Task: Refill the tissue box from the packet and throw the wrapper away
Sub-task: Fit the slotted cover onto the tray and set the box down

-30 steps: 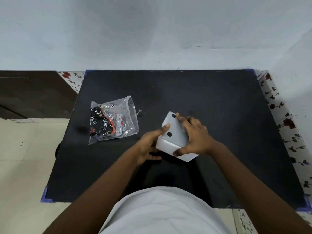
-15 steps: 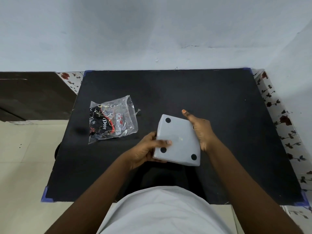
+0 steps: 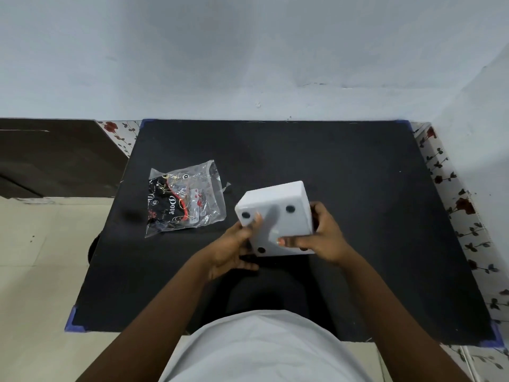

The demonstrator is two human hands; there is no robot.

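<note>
Gripping upturned tissue box [image 3: 278, 216] — both hands; packet [image 3: 185, 199] lying left.

Brand word: "Dove", in white ornate letters, turned sideways
Where it stands: on the black printed part of the tissue packet [image 3: 185, 199], inside its clear wrapper
Second print: a cut-off white word at the packet's left edge, possibly the same brand, too partial to read
Small round mark: near the packet's top, a white circle with one dark character, unreadable
White panel on packet: fine print, too small to read
Tissue box [image 3: 276, 219]: no lettering visible, only black round feet on its underside
</note>
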